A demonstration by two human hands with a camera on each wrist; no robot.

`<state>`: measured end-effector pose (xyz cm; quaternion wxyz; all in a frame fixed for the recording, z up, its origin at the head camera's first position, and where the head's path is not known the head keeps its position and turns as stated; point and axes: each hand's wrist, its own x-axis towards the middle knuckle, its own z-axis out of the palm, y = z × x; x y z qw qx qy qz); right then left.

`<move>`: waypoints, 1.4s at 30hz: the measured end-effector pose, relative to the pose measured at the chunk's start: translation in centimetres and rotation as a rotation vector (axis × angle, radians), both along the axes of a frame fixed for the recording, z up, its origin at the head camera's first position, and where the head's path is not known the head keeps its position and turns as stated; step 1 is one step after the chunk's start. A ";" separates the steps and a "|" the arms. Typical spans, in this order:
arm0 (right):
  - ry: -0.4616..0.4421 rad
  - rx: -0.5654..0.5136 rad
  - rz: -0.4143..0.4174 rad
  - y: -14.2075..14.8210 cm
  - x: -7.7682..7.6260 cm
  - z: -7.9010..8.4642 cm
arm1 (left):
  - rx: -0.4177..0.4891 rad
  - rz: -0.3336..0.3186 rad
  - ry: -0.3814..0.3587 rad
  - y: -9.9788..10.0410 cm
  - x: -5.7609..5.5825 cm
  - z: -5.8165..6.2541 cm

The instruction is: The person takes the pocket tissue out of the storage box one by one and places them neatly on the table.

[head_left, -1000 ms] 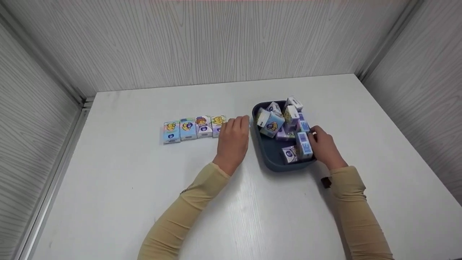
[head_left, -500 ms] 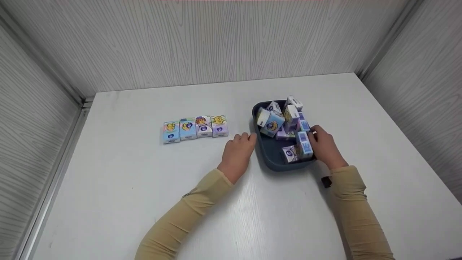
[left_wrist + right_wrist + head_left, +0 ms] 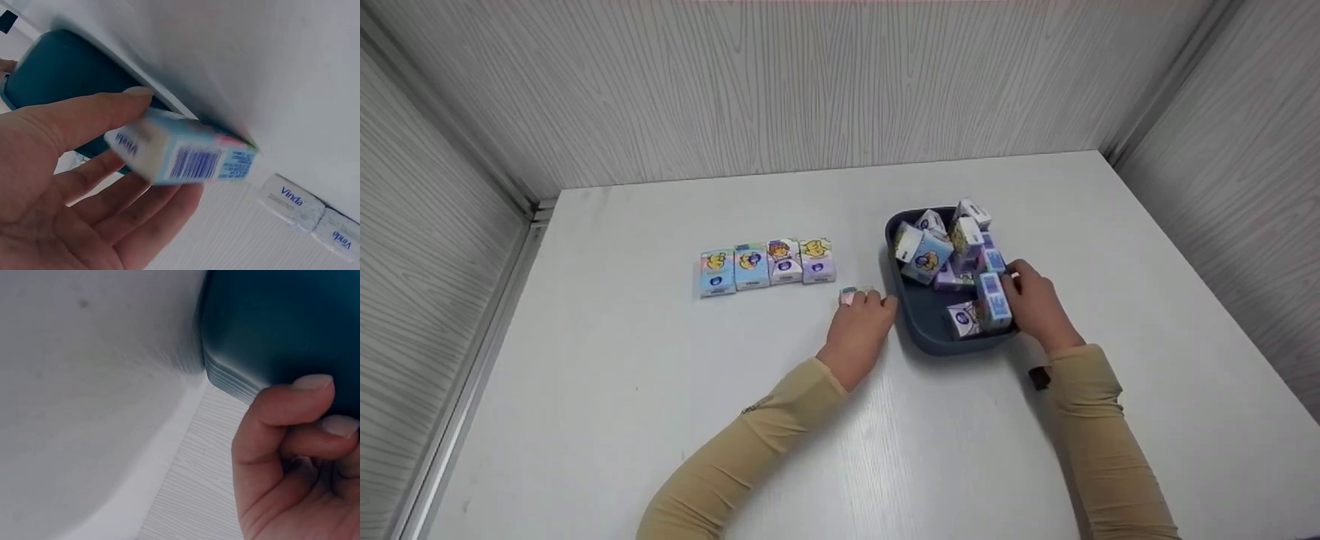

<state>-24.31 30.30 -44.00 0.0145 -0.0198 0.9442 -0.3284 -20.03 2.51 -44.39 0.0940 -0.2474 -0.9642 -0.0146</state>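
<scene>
My left hand [image 3: 859,334] pinches a small Vinda tissue pack [image 3: 194,157] between thumb and fingers, just left of a dark blue-green bin [image 3: 926,341]. In the left wrist view the pack's barcode side and white end show. Only its pale top pokes out past my knuckles in the head view. My right hand [image 3: 1039,307] grips the bin's right side, its curled fingertips [image 3: 315,382] against the outer wall in the right wrist view. Several tissue packs lie jumbled in the bin, including an upright blue and white pack [image 3: 994,301] beside my right thumb.
Left of the bin, a tidy row of tissue packs [image 3: 784,262] lies flat, side by side, on the white table [image 3: 585,390]. Grey wood-grain panels [image 3: 825,90] stand at the back and both sides. A small dark object [image 3: 1039,377] shows by the right cuff.
My left hand has moved from the row's right end down and right, toward the bin's left side; the pack now shows above its fingers. The right hand and bin have stayed nearly still.
</scene>
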 end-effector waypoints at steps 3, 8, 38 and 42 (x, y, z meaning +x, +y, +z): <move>-0.010 0.001 0.000 0.1 0.1 0.0 | 0.008 -0.013 -0.029 -0.1 -0.6 -0.1; -0.009 0.000 -0.006 0.2 0.1 0.0 | 0.011 -0.028 -0.088 0.1 -2.1 0.2; 0.027 -0.015 0.004 -0.1 0.2 -0.2 | 0.040 0.106 -0.069 -0.4 -8.1 0.4; 0.020 -0.007 0.010 0.0 0.1 -0.1 | 0.061 0.098 -0.026 -0.1 -7.9 1.3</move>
